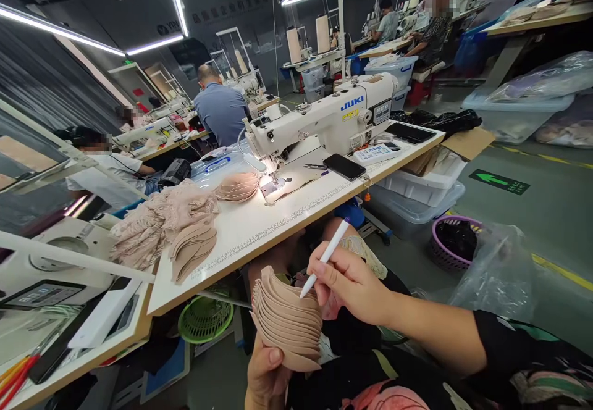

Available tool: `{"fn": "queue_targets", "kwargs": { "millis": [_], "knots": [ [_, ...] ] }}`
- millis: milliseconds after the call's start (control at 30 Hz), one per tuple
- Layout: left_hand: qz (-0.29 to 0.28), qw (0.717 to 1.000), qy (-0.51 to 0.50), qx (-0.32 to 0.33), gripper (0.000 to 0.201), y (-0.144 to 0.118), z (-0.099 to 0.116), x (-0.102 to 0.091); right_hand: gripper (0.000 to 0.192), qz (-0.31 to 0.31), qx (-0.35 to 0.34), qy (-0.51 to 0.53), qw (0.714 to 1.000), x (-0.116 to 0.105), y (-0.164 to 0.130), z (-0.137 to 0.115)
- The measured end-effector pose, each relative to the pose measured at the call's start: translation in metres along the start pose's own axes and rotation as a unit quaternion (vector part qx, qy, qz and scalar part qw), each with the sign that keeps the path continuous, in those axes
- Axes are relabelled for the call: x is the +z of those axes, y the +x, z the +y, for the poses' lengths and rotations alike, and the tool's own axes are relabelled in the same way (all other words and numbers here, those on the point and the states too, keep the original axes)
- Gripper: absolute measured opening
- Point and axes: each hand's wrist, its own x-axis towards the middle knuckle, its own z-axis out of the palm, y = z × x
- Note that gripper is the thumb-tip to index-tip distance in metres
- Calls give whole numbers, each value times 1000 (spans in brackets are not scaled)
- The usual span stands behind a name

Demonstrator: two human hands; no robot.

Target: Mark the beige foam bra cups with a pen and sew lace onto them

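My left hand (269, 367) grips a fanned stack of beige fabric pieces (290, 320) from below, over my lap, with the thumb on the lowest piece. In my right hand (349, 280) is a white pen (327, 255), pinched between thumb and fingers. Its lower tip is at the upper right part of the stack; whether it touches the fabric I cannot tell. A smaller pile of curved beige pieces (197, 246) lies on the left end of the sewing table (241, 237), beside crumpled beige lace fabric (157, 218).
A white sewing machine (319, 117) stands on the table, with beige cups (238, 186) left of its needle. A black phone (344, 167) lies near the front edge. Below are a green basket (206, 320) and a purple basket (435, 252). Other people sit at machines behind.
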Motion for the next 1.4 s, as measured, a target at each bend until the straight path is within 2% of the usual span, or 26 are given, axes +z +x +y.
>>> {"fn": "queue_targets", "kwargs": {
  "millis": [167,300,600,733,867,1033,1167,1233,1400],
  "knots": [
    [26,999,40,20,74,0,3,3,37,-26,-41,-3,999,-1,-5,-1],
    [48,997,57,24,69,0,2,-3,33,-30,-52,11,998,-1,-6,-2],
    [82,994,63,37,81,-2,-4,-12,44,-11,10,101,995,1,-3,7],
    [97,992,66,37,86,-3,-7,-13,44,12,4,127,992,2,-3,9],
    [100,992,66,36,89,-5,-7,-12,40,37,-3,109,993,3,-6,9],
    [74,994,80,28,86,-5,-6,-7,39,40,-3,78,996,4,-8,8],
    [74,993,82,28,89,-3,-6,-2,42,25,-7,76,997,4,-8,4],
    [86,992,81,30,91,-3,-5,5,43,26,-9,70,997,4,-7,1],
    [158,985,54,46,90,-7,-1,33,50,33,23,60,997,4,-4,-2]
  ]
}}
